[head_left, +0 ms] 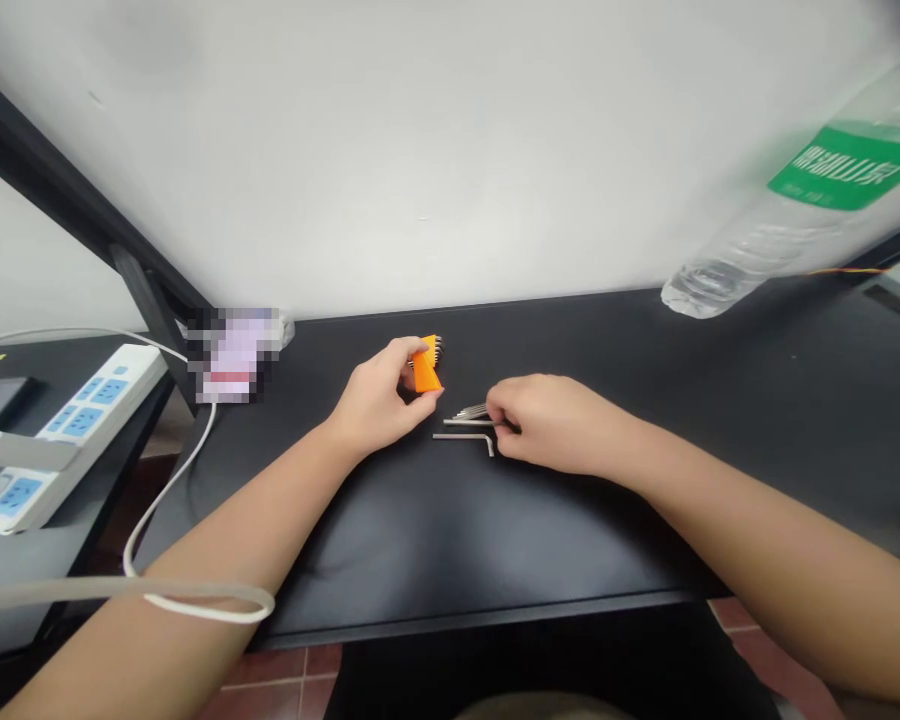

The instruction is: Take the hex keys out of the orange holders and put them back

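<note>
My left hand [381, 398] is closed on an orange holder [426, 368], thumb at its lower end and fingers behind its left side. Short dark key ends show along the holder's upper right edge. To the right, the fingers of my right hand [547, 420] are pinched at the right ends of several silver hex keys [471, 413] on the black table [465, 550]. One L-shaped hex key [461, 436] lies just in front of them, its short arm bent toward the front edge, beside my right fingertips.
A clear bottle with a green label [802, 190] stands at the back right by the wall. At the back left is a blurred pinkish object [232, 355]. A white cable [169, 485] crosses my left forearm; a power strip [82, 430] lies far left.
</note>
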Tool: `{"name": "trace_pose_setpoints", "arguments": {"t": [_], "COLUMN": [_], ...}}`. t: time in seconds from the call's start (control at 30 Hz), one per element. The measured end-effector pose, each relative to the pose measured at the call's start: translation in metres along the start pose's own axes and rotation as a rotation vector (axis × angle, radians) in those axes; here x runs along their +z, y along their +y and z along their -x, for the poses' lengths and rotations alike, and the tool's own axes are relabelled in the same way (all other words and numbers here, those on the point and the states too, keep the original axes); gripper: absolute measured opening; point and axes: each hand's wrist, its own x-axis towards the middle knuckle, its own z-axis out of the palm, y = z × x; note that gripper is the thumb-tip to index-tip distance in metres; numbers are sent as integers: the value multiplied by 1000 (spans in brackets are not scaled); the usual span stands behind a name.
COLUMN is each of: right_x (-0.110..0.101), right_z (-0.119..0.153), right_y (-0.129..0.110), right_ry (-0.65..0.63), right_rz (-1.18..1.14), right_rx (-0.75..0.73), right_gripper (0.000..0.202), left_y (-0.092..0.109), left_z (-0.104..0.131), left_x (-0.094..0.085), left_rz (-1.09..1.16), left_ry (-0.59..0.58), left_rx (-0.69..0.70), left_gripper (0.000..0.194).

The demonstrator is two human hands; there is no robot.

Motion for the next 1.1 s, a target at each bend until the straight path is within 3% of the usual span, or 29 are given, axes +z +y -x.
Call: {"name": "trace_pose_setpoints", "arguments": {"t": [0.27, 0.53, 0.77, 0.83, 0.97, 1.1], "right_x": [-13, -10, 2, 11, 21, 13], "right_z": [0, -2, -10, -17, -25, -16], "right_y": [18, 16, 7, 0, -12, -12], "right_ry": [163, 232, 109, 100, 80, 252], "right_rz": [-305, -387, -1102, -1194, -1016, -519], "right_rx": [-17, -62, 178, 203, 192, -29], "right_gripper": [3, 7, 30, 33, 28, 24], "left_y": [-1, -3, 0, 2, 3, 4], "left_z": [1, 3, 5, 5, 4, 4], "left_x": [3, 2, 4, 6, 8, 6], "left_rz": [34, 17, -96, -106, -104, -90], "left_ry": [45, 50, 12, 14, 4, 54], "left_rx": [38, 75, 143, 150, 146, 92], "left_gripper": [49, 48, 50, 49, 46, 50]}}
